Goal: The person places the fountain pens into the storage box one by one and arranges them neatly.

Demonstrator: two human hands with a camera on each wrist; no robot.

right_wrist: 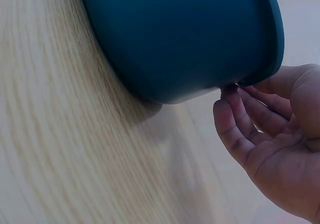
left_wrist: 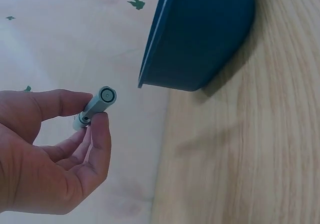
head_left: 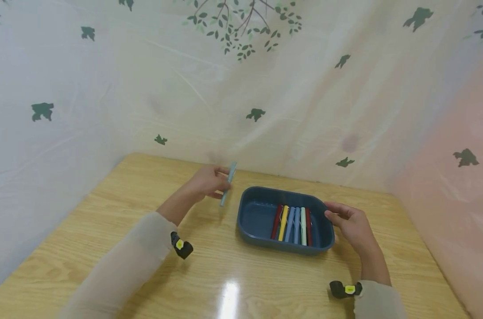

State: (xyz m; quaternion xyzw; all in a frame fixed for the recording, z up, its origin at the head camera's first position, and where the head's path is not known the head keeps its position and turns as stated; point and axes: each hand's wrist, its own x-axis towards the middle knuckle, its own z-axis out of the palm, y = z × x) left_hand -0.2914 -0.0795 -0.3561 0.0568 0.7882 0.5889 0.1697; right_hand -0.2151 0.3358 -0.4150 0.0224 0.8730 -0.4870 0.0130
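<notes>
A pale blue-green pen is pinched between the thumb and fingers of my left hand, above the table and left of a dark blue box. From the left wrist view, the round end of the pen faces the camera. My right hand grips the box's right end at the rim, thumb over the edge and fingers outside. Inside the box, several pens in red, yellow, blue and pale green lie side by side toward the right. In the right wrist view, fingers curl beneath the box's lip.
The box stands on a wood-grain table. Behind the table and along both sides hangs a pale curtain printed with green birds and branches. Each wrist carries a small black camera.
</notes>
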